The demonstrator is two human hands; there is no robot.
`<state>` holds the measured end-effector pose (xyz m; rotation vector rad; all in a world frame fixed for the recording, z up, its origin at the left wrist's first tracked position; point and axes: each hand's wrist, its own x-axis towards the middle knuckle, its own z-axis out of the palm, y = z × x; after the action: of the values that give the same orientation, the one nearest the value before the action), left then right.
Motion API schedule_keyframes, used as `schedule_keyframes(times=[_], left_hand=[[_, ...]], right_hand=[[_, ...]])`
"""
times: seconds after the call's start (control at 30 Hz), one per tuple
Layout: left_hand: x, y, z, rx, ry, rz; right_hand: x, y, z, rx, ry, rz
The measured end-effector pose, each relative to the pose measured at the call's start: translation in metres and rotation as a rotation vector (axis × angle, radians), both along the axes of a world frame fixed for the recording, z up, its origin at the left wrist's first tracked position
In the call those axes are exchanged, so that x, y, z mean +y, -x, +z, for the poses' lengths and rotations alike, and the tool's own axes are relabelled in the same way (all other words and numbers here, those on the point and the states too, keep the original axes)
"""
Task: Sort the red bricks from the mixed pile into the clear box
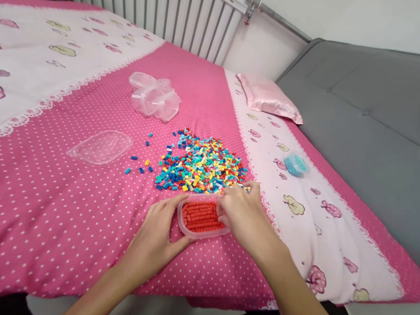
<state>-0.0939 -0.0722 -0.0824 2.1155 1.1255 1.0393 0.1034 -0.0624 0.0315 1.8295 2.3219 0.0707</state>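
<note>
Left hand (pixel 155 231) grips, thumb and fingers apart, a box (pixel 198 235) of red bricks (pixel 201 216) toward the near edge of the bed (pixel 65 230); right hand (pixel 240 209) curls over its right end, holding what, I cannot tell. Beyond lie mixed bricks (pixel 208 168).

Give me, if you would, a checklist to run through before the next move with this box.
1. Left grip around the left end of the box: ok.
2. Right grip holding a brick: cannot tell, its inner side is hidden.
3. Red bricks lined up in rows: ok.
4. Box open, clear lid off to the left: ok.
5. Mixed pile all together: not ok, stray bricks lie left.
</note>
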Motion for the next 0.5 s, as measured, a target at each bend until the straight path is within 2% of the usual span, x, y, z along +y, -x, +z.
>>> schedule_keyframes(times=[0.2, 0.5], left_hand=[[0.0008, -0.0004, -0.0005, -0.008, -0.008, -0.002], [0.0003, 0.0000, -0.0014, 0.002, -0.001, -0.002]], right_hand=[[0.0020, 0.0069, 0.0020, -0.037, 0.046, -0.003], [0.0031, 0.0037, -0.0004, -0.004, 0.032, -0.002]])
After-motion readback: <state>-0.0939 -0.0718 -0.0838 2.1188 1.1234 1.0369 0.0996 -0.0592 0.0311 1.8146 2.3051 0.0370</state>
